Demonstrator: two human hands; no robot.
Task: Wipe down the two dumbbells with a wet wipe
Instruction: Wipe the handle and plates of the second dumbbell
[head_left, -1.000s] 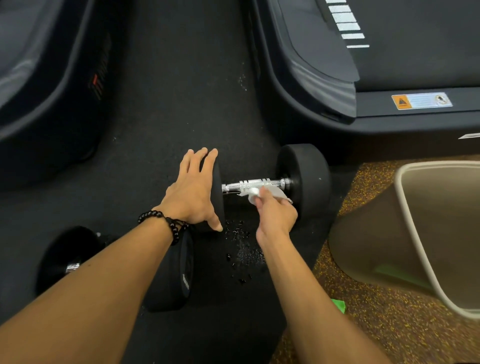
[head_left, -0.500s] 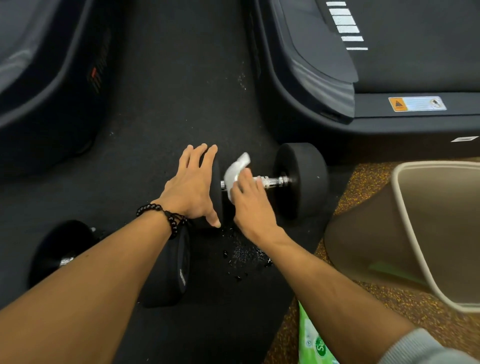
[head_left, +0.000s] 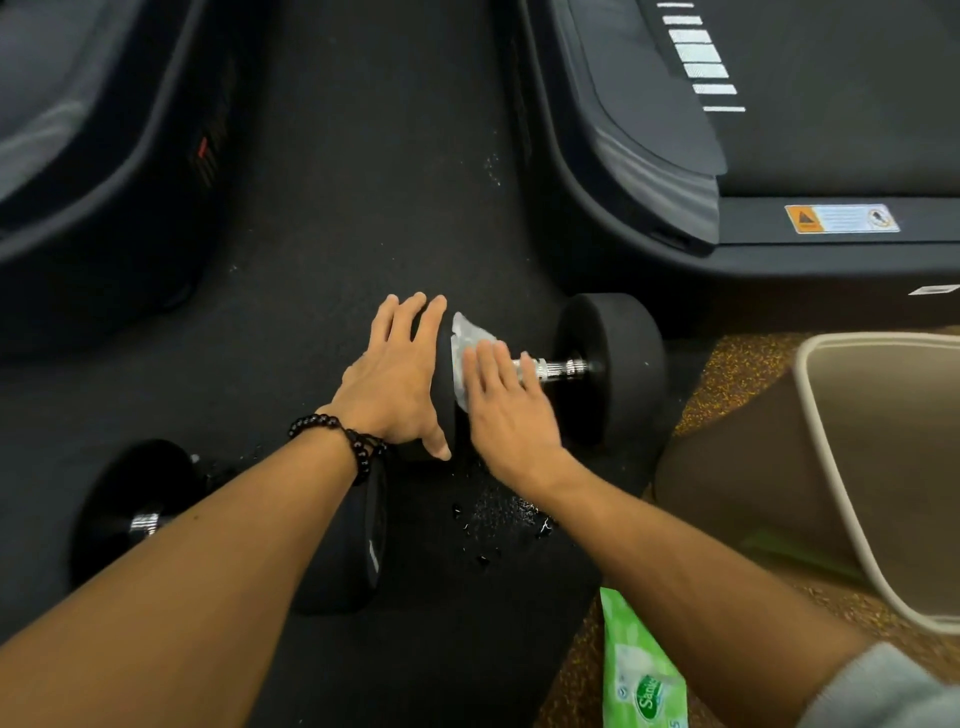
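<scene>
A black dumbbell (head_left: 610, 364) with a chrome handle lies on the dark floor mat in the middle. My left hand (head_left: 397, 379) rests flat, fingers spread, on the outer face of its left head. My right hand (head_left: 506, 410) presses a white wet wipe (head_left: 467, 338) against the inner face of that same head, fingers extended over the wipe. A second black dumbbell (head_left: 358, 545) lies nearer me at the lower left, largely hidden under my left forearm.
A beige waste bin (head_left: 831, 467) stands at the right on the speckled floor. A green wet-wipe pack (head_left: 639, 675) lies at the bottom. Treadmill bases (head_left: 675, 197) flank the mat at back right and left. Water drops (head_left: 498, 519) spot the mat below the dumbbell.
My right hand has carried the wipe from the chrome handle leftward onto the inner face of the left head. My left hand has stayed on that head.
</scene>
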